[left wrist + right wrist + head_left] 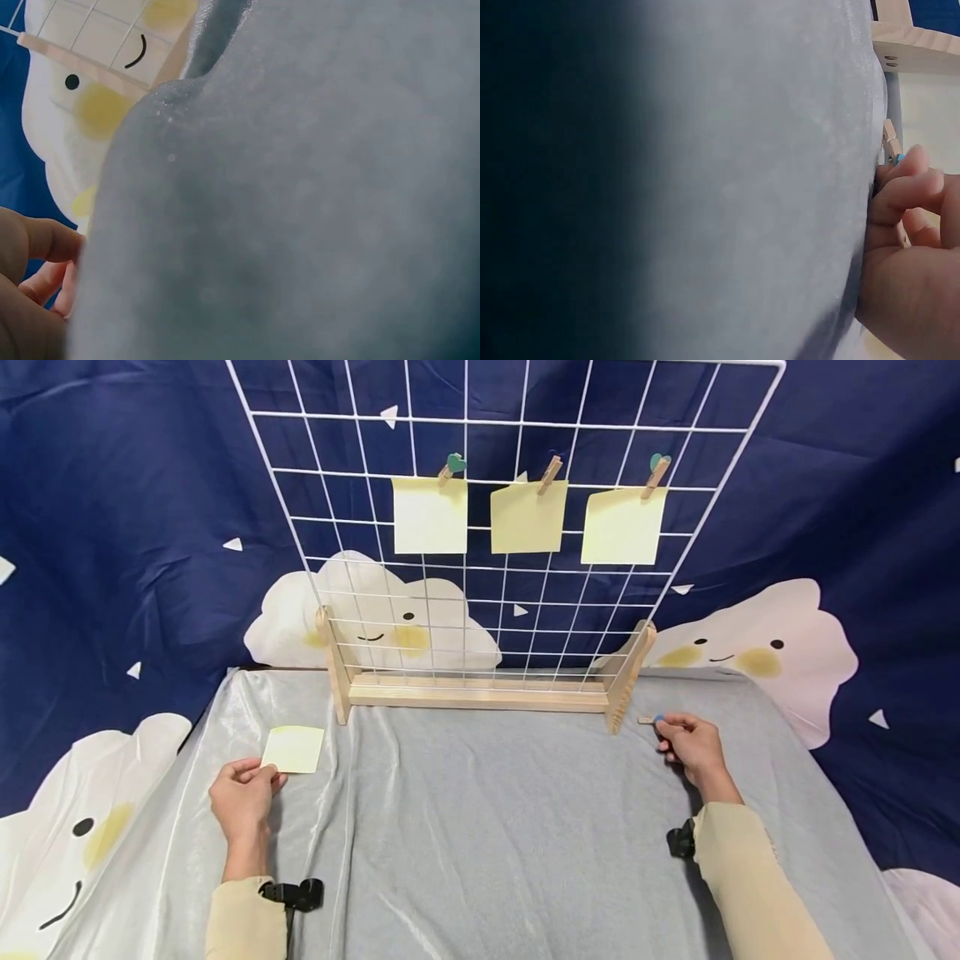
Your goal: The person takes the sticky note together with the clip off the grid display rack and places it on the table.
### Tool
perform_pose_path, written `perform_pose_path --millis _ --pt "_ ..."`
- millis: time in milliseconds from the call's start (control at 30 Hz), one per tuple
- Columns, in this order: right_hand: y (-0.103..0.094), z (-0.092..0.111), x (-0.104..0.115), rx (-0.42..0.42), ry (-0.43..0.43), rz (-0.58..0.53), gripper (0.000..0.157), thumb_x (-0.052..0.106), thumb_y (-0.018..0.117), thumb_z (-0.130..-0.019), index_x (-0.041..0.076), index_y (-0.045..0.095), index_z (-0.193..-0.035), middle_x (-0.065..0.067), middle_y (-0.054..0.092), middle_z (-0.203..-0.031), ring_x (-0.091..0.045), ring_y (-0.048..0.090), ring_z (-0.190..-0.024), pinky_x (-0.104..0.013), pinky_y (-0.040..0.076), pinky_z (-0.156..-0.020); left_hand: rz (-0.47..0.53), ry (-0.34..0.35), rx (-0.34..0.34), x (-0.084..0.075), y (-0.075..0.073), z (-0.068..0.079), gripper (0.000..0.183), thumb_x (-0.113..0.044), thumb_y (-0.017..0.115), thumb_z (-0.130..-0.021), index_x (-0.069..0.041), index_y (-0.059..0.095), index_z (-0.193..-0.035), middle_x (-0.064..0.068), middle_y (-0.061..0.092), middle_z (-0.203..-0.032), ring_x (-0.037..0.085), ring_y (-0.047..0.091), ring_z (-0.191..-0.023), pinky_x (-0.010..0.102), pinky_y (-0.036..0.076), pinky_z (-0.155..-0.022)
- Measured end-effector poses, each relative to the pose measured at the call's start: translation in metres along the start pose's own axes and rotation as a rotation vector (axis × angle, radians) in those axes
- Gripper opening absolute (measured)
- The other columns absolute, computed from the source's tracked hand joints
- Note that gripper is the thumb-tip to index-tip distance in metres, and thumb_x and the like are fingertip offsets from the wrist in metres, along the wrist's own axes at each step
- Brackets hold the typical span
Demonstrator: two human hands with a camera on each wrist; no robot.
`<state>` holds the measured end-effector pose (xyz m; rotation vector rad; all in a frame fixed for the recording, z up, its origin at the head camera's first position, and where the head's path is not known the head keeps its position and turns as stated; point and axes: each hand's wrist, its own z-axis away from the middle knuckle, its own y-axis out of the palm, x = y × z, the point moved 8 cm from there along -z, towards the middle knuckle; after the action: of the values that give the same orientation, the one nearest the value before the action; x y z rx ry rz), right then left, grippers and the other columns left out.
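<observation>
My left hand (243,797) pinches the lower left corner of a pale yellow sticky note (295,749) at the left of the table. Over on the right, my right hand (693,750) holds a small wooden clothespin (645,721) with a blue decoration, its wooden end pointing left. That clothespin (890,141) also shows past the fingertips in the right wrist view. On a white wire grid (465,602) hang three notes: a left one (430,517), a middle one (528,518) and a right one (623,528), each under a wooden clothespin.
The grid stands upright in a wooden base (480,693) at the back of the table, between two wooden side supports. Grey velvety cloth (480,827) covers the table in soft folds. Behind it hangs a dark blue curtain (135,568) printed with smiling clouds.
</observation>
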<state>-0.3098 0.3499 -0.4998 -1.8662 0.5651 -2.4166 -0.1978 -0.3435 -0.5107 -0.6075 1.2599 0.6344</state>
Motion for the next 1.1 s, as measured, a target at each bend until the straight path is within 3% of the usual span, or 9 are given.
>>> perform_pose_path --millis 233,633,867,1100 --pt "-0.002 0.000 0.000 -0.040 0.042 0.014 0.033 0.012 0.061 -0.102 -0.008 0.053 -0.128 0.009 0.064 -0.075 -0.002 0.058 -0.057 -0.020 0.052 -0.045 -0.018 0.004 -0.006 -0.001 -0.002 0.000 0.024 0.011 0.064 -0.085 0.001 0.056 -0.106 -0.004 0.057 -0.072 0.003 0.065 -0.054 0.019 0.061 -0.061" --pt "-0.001 0.004 0.005 -0.052 0.026 0.028 0.033 0.017 0.059 -0.103 -0.007 0.055 -0.126 0.006 0.063 -0.076 -0.004 0.060 -0.057 -0.022 0.055 -0.047 -0.020 0.007 -0.028 -0.002 -0.006 0.001 0.024 0.010 0.066 -0.086 -0.002 0.057 -0.104 -0.006 0.057 -0.071 0.003 0.064 -0.053 0.018 0.060 -0.058" --pt "-0.007 0.007 0.013 -0.088 -0.002 0.027 0.035 0.015 0.058 -0.102 -0.009 0.055 -0.128 0.007 0.064 -0.073 -0.002 0.060 -0.055 -0.019 0.054 -0.047 -0.009 -0.001 -0.031 -0.001 -0.008 0.001 0.027 0.011 0.066 -0.084 -0.003 0.056 -0.104 -0.008 0.056 -0.064 0.004 0.064 -0.050 0.018 0.059 -0.054" --pt "-0.013 0.014 0.029 -0.122 -0.062 0.014 0.031 0.016 0.059 -0.102 -0.008 0.058 -0.121 0.009 0.066 -0.074 -0.002 0.060 -0.055 -0.018 0.053 -0.047 0.076 -0.015 -0.040 0.001 -0.008 -0.002 0.028 0.014 0.065 -0.082 -0.002 0.056 -0.103 -0.005 0.055 -0.067 0.006 0.063 -0.050 0.019 0.059 -0.054"
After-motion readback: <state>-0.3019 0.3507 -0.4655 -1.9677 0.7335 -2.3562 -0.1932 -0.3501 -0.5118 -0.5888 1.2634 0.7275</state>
